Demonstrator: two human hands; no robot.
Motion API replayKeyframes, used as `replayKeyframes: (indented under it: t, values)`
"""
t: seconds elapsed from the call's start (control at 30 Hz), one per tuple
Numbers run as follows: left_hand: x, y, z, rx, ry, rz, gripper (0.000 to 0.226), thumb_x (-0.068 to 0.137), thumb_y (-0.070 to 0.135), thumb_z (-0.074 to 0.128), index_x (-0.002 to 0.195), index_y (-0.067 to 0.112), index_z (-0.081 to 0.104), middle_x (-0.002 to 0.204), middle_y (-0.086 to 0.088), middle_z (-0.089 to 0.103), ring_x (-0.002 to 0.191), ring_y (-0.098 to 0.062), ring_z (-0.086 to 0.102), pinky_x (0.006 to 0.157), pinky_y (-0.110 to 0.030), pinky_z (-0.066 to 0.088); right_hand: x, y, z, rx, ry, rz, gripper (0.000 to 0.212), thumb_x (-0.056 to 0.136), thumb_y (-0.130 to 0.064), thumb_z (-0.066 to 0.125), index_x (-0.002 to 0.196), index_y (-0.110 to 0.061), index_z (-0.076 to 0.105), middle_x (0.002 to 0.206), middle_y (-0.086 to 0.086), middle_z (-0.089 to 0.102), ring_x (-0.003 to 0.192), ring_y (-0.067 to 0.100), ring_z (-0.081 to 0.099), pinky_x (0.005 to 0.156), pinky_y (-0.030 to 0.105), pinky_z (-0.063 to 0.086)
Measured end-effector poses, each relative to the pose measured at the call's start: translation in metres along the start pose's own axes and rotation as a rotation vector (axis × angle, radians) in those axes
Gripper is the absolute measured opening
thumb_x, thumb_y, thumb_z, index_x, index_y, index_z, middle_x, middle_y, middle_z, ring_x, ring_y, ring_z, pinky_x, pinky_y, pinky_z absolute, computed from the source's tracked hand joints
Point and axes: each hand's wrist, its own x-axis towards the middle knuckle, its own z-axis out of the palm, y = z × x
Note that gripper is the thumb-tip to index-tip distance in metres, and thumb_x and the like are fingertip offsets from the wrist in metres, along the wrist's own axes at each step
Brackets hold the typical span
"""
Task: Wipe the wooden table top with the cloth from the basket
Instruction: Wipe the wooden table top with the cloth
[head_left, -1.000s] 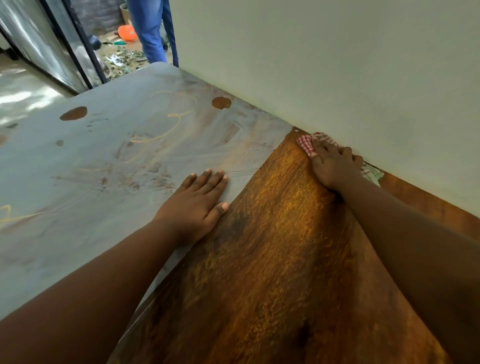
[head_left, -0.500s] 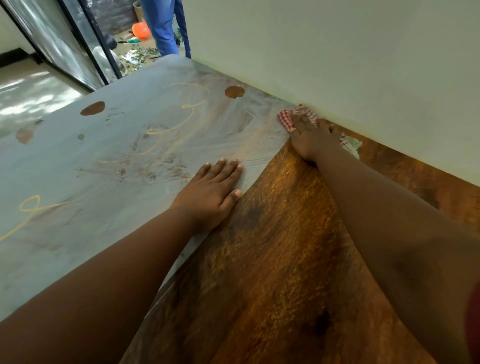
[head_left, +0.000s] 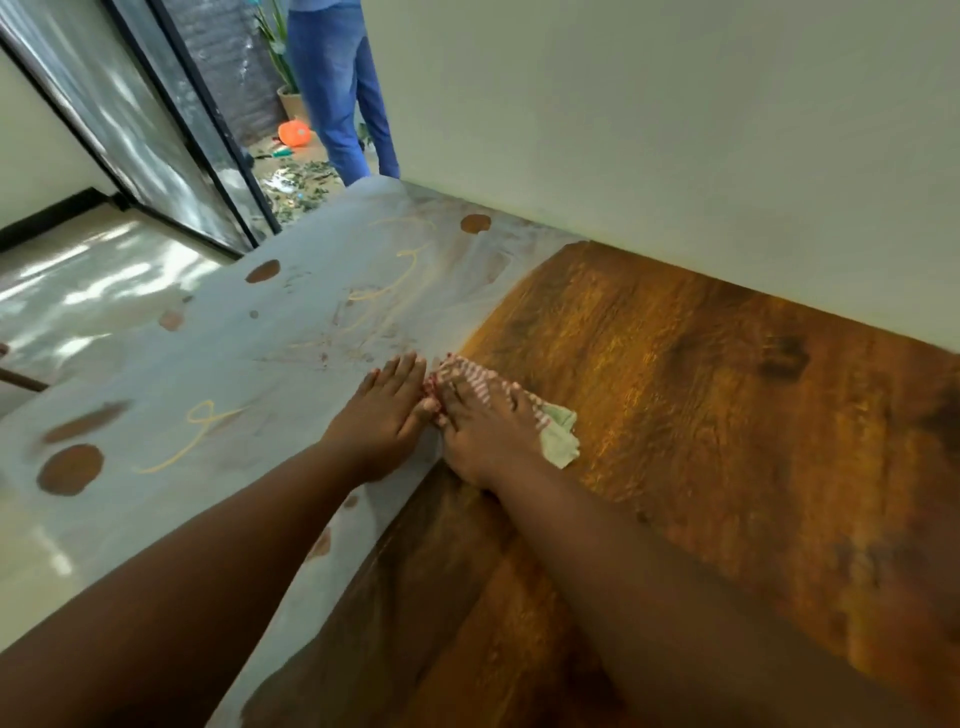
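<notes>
The wooden table top (head_left: 701, 395) shows dark, glossy brown on its right part and a pale grey dusty film (head_left: 218, 374) with scribbled marks on its left part. My right hand (head_left: 480, 434) presses flat on a red-and-white checked cloth (head_left: 558, 434) with a pale green corner, right at the border between dusty and clean wood. My left hand (head_left: 382, 415) lies flat on the dusty side, fingers spread, its thumb touching the cloth's edge. The basket is out of view.
A plain pale wall (head_left: 675, 130) runs along the table's far edge. Beyond the far left corner stands a person in blue jeans (head_left: 337, 88), with an orange object (head_left: 295, 133) and scattered litter on the floor. A glass door (head_left: 156, 135) is at the left.
My right hand has dragged the cloth from the wall edge back toward me, ending beside my left hand. The left hand stayed flat in place. The view has tilted up.
</notes>
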Motion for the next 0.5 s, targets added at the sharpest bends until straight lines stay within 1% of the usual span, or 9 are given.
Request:
replayKeyframes:
  t: [0.07, 0.2, 0.33, 0.5]
  values:
    - [-0.038, -0.014, 0.006, 0.066, -0.065, -0.003, 0.065, 0.097, 0.052, 0.009, 0.151, 0.018, 0.001, 0.16, -0.003, -0.003, 0.145, -0.012, -0.008, 0.114, -0.027, -0.009, -0.028, -0.026, 0.011, 0.006, 0.014, -0.043, 0.056, 0.099, -0.045, 0.015, 0.152, -0.033, -0.001, 0.16, -0.009, -0.006, 0.144, 0.028, -0.006, 0.11, 0.049, -0.011]
    - [-0.094, -0.04, 0.011, 0.147, -0.147, 0.02, 0.069, 0.092, 0.056, 0.004, 0.15, 0.021, -0.005, 0.16, -0.001, -0.003, 0.139, -0.007, -0.015, 0.112, -0.024, -0.013, -0.067, -0.065, 0.033, -0.029, -0.009, -0.086, 0.058, 0.1, -0.046, 0.014, 0.152, -0.03, -0.006, 0.16, -0.005, -0.011, 0.144, 0.029, -0.009, 0.111, 0.051, -0.009]
    - [-0.127, -0.061, 0.008, 0.221, -0.163, 0.096, 0.069, 0.091, 0.058, 0.001, 0.149, 0.023, -0.008, 0.159, 0.002, -0.005, 0.139, -0.008, -0.018, 0.111, -0.024, -0.017, -0.097, -0.096, 0.051, -0.021, -0.01, -0.095, 0.057, 0.1, -0.048, 0.01, 0.151, -0.031, -0.01, 0.159, -0.005, -0.013, 0.144, 0.028, -0.011, 0.11, 0.049, -0.013]
    - [-0.148, -0.084, -0.002, 0.242, -0.185, 0.227, 0.058, 0.1, 0.047, 0.012, 0.15, 0.024, -0.006, 0.159, 0.0, -0.004, 0.144, -0.014, -0.013, 0.114, -0.03, -0.015, -0.123, -0.129, 0.066, -0.018, -0.051, -0.045, 0.055, 0.099, -0.049, 0.008, 0.148, -0.036, -0.015, 0.158, -0.008, -0.015, 0.143, 0.028, -0.015, 0.108, 0.049, -0.016]
